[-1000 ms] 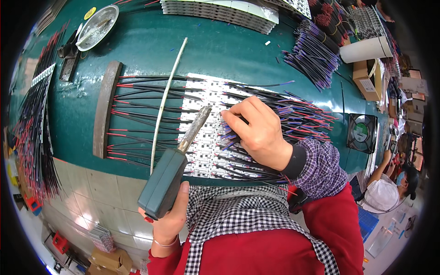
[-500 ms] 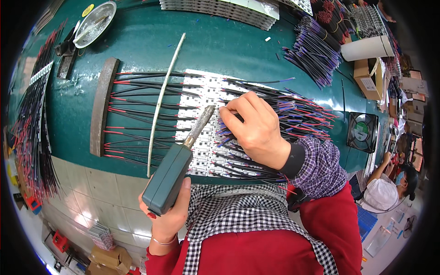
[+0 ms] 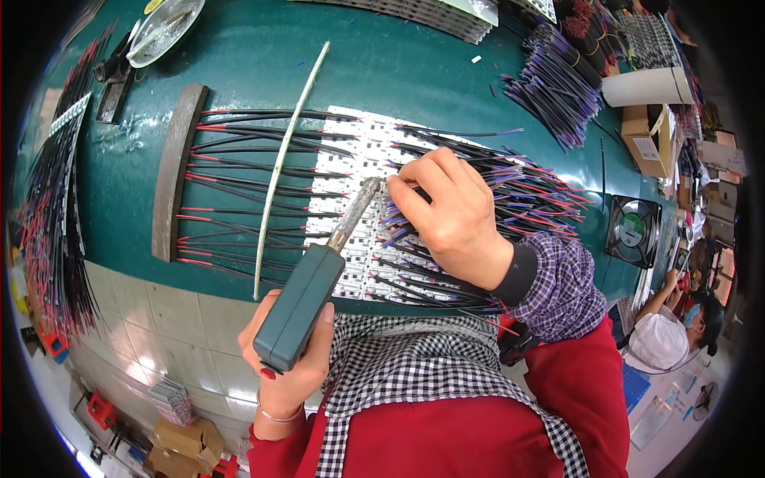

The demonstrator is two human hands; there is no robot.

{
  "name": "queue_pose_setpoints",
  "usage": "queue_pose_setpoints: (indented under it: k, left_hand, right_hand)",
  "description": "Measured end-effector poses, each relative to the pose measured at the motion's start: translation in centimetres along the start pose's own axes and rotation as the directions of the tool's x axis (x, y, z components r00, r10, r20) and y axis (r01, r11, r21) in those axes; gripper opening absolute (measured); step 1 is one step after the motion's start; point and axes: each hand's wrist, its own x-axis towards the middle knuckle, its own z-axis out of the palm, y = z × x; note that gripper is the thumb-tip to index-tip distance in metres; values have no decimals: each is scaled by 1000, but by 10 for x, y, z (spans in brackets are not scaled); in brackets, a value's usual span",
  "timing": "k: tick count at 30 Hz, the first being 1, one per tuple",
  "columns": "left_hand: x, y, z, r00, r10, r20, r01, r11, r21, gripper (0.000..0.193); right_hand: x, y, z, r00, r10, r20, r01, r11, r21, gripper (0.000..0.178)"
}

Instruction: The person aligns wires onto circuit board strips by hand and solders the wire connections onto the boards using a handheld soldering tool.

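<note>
In my left hand (image 3: pixel 296 381) is a soldering gun (image 3: pixel 293 307) with a dark green body, its grimy metal tip pointing up and away over a white circuit board panel (image 3: pixel 339 163). My right hand (image 3: pixel 458 213) is closed in a pinch at the board, its thumb and forefinger right beside the tip. What the fingertips hold is too small or hidden to make out. Black wires (image 3: pixel 434 131) with blue and red ends fan out to the right of the panel, partly under my right hand. More black wires (image 3: pixel 239 143) with red ends run out leftward.
A grey bar (image 3: pixel 177 175) lies across the left wire ends, and a thin pale stick (image 3: pixel 291 151) crosses those wires. A metal dish (image 3: pixel 167 30) stands far left. Wire bundles (image 3: pixel 554 88), a cardboard box (image 3: pixel 647 143) and a small fan (image 3: pixel 633 231) are at the right. Another person (image 3: pixel 661 338) sits beyond.
The whole view has shifted a little, with the board and bench things sitting higher in it. Both hands stay at nearly the same place on the panel, the tip still beside the right fingertips.
</note>
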Motion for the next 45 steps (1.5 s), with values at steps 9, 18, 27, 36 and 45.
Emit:
queue_pose_setpoints:
  k: [9,18,27,36,45]
  left_hand:
    - [1,-3,0,999,48,-5,-48,999,18,16]
    - [-1,-2,2,999,-12,43,12,1000,-7,16]
    - [-29,-16,4,992,-121,-27,120,992,-47,20]
    - [-26,-11,3,984,-166,-59,159,981,-114,22]
    - [-13,-5,6,1000,-6,-10,6,1000,-20,16]
  right_hand:
    - [1,-5,-7,996,47,77,-48,999,11,29]
    - [-1,1,3,1000,-17,-17,17,1000,-24,22]
    - [-1,0,3,999,-31,-14,31,999,-24,22]
    - [-7,0,3,1000,6,-25,-5,999,37,22]
    - [-6,-3,1,1000,-14,-5,15,1000,21,23]
